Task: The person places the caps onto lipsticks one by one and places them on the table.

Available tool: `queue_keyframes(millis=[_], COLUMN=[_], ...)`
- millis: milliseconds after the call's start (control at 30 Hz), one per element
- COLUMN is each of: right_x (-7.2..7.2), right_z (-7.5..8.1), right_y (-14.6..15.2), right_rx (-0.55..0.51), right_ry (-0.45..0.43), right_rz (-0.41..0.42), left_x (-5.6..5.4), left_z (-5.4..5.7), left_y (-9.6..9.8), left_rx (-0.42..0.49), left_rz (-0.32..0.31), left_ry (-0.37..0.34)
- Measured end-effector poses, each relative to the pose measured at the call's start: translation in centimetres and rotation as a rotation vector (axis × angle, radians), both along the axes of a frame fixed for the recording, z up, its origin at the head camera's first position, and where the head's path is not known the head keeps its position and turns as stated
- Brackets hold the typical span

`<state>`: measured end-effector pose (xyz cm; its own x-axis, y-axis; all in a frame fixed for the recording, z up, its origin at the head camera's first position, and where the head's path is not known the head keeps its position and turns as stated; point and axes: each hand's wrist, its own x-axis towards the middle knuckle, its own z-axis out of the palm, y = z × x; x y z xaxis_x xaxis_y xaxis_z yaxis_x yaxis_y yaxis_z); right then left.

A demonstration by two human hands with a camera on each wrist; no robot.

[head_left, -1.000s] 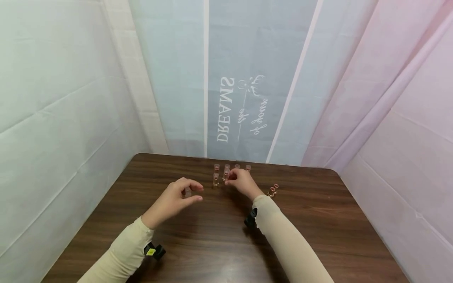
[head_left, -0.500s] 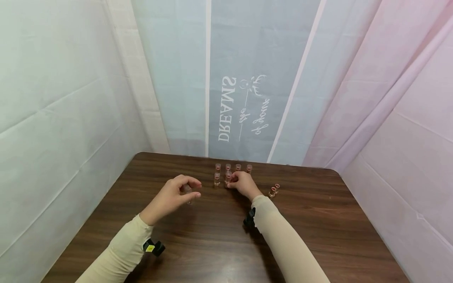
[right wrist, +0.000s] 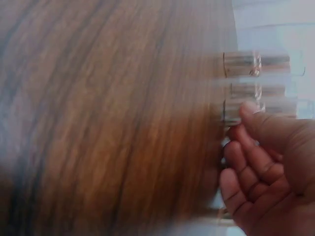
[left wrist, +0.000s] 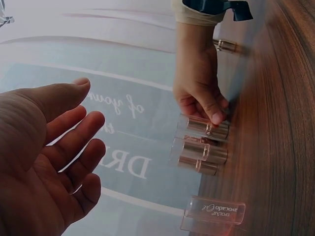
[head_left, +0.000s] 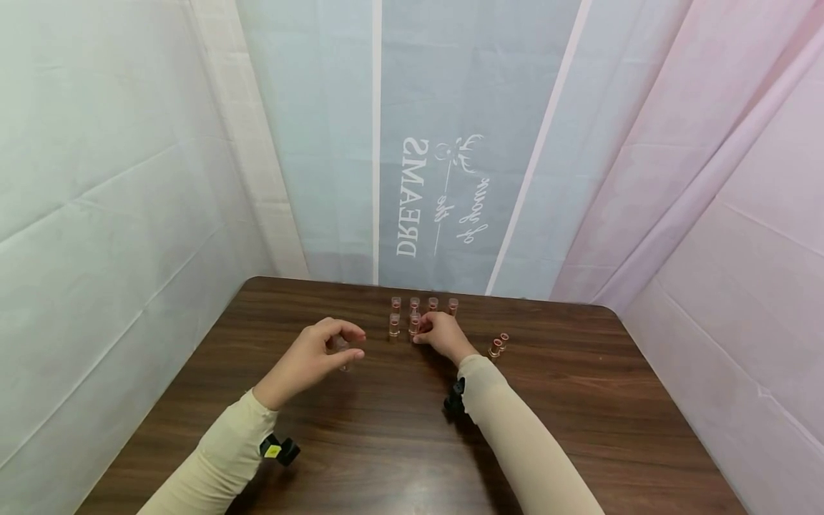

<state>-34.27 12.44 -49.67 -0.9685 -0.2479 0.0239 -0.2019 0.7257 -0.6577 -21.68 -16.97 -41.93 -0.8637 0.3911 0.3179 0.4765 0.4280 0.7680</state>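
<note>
With thumb and fingertips, my right hand (head_left: 445, 336) pinches a capped lipstick (head_left: 415, 325), which stands upright on the table. It has a gold-toned base and a clear cap. Just left of it, a similar lipstick (head_left: 394, 327) stands apart. Behind these, several more capped lipsticks (head_left: 395, 305) form a row, partly hidden by the right hand. My left hand (head_left: 315, 355) hovers over the table, thumb and fingers apart, with nothing in it. Beside and below it are clear caps (left wrist: 215, 210), one with printed lettering; the left hand partly covers them in the head view.
Two lipsticks without clear caps (head_left: 495, 348) stand to the right of the right forearm. The dark wood-grain table (head_left: 386, 443) ends at a printed curtain (head_left: 438, 236) at the back. White cloth hangs along both sides.
My right hand has lowered the lipstick slightly, and it now stands level with its neighbour in the front row. My left hand has barely shifted. During the last half second almost nothing moves.
</note>
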Motion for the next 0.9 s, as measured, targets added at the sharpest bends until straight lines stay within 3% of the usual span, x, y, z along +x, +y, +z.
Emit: queue_keyframes(millis=[267,633,900], right_x=[2.0,7.4,11.2], right_z=[2.8,7.0,7.9], right_y=[-0.3,1.6,4.8], right_rx=[0.050,-0.082,-0.173], right_ry=[0.095,0.227,0.293], right_rz=[-0.069,-0.043,-0.030], left_x=[-0.1,-0.3,-0.3], left_z=[-0.1,0.1,0.1], left_y=[-0.3,-0.5,-0.4], left_rx=[0.011,-0.024,-0.009], left_rz=[-0.008,0.011,0.001], left_ry=[-0.017,-0.002,-0.004])
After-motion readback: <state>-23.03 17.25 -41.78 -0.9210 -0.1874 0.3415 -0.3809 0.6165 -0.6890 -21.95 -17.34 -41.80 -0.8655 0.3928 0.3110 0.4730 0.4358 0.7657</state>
